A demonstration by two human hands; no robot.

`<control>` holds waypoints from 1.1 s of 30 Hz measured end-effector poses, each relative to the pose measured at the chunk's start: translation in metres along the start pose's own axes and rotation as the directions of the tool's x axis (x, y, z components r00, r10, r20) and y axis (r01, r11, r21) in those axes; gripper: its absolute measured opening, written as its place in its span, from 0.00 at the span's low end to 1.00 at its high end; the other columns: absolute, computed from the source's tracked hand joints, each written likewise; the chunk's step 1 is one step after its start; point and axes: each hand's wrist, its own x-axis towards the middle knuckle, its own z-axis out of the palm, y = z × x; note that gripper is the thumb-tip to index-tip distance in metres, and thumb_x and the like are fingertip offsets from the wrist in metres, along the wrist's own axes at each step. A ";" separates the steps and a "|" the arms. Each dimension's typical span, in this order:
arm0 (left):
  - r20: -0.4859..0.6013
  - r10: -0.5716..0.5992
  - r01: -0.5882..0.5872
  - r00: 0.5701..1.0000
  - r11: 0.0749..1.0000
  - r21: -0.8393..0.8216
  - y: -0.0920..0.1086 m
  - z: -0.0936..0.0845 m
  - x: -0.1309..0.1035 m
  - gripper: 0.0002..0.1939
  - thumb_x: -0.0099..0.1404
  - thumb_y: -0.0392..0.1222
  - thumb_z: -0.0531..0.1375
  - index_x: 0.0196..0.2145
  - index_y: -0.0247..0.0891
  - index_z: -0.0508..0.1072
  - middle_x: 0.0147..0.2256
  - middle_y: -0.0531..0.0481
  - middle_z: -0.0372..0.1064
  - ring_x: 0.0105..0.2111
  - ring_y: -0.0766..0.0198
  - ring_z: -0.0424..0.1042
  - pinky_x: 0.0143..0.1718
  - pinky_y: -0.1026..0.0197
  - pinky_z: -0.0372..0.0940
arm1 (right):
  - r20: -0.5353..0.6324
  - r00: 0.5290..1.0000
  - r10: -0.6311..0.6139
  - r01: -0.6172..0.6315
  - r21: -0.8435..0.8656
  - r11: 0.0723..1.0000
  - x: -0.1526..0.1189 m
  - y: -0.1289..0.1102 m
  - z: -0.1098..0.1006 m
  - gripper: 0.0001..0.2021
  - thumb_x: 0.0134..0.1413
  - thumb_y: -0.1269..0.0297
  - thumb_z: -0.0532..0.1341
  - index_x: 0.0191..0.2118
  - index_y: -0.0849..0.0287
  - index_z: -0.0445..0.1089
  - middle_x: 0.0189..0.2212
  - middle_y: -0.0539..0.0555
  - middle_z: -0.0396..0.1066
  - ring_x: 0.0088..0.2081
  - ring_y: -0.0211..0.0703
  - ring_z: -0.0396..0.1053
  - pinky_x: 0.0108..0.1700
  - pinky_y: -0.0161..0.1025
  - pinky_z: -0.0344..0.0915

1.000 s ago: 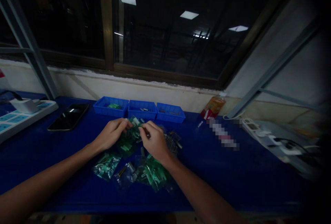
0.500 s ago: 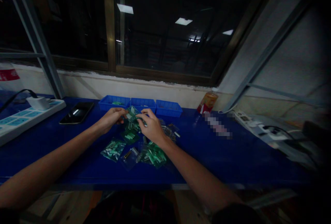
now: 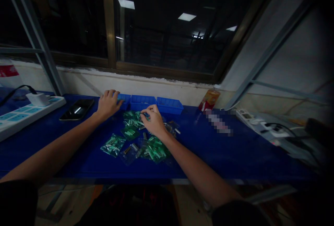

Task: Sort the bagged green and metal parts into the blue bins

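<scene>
My left hand (image 3: 108,104) reaches over the left blue bin (image 3: 125,103); its fingers are bent and the thumb stands apart from them. The fingertips are partly hidden, and a little green shows beside them inside the bin. My right hand (image 3: 153,121) is closed in a pinch above the green bags; whatever is between its fingertips is too small to make out. Beneath and around it lie clear green packets of small parts (image 3: 132,118), another green packet (image 3: 113,145), a heap of green packets (image 3: 156,149) and a clear bag with metal pins (image 3: 129,153).
Two more blue bins (image 3: 143,102) (image 3: 171,106) stand in the row along the wall. A phone (image 3: 77,109) and a white power strip (image 3: 28,114) lie to the left. A drink bottle (image 3: 209,99) stands at right, before another power strip (image 3: 250,121).
My left hand has left the green packet and moved up and left to the left bin. My right hand stays near the packets, which now lie lower on the table.
</scene>
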 end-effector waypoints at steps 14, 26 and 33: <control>0.534 0.131 0.186 0.835 0.846 -0.499 0.017 0.002 -0.029 0.15 0.47 0.54 0.60 0.25 0.39 0.73 0.22 0.51 0.69 0.24 0.61 0.67 0.25 0.64 0.56 | 0.087 0.996 0.015 -0.014 -0.014 1.000 -0.001 0.000 0.004 0.07 0.50 0.64 0.57 0.33 0.58 0.71 0.33 0.52 0.58 0.37 0.39 0.62 0.42 0.37 0.60; -0.008 0.366 -0.314 0.931 0.786 -0.532 0.043 -0.018 -0.037 0.07 0.60 0.36 0.52 0.37 0.37 0.66 0.38 0.47 0.62 0.36 0.63 0.65 0.38 0.61 0.61 | 0.308 0.831 0.464 -0.557 0.479 0.679 0.005 -0.016 0.004 0.23 0.52 0.46 0.49 0.22 0.61 0.66 0.19 0.50 0.65 0.23 0.35 0.63 0.26 0.33 0.56; 0.092 0.315 -0.195 0.944 0.763 -0.616 0.049 -0.022 -0.037 0.09 0.60 0.42 0.53 0.36 0.37 0.70 0.35 0.47 0.66 0.37 0.60 0.66 0.40 0.57 0.60 | 0.149 0.918 0.366 -0.387 0.533 0.753 0.007 -0.014 0.000 0.13 0.48 0.56 0.56 0.27 0.62 0.69 0.17 0.48 0.65 0.20 0.34 0.60 0.24 0.32 0.55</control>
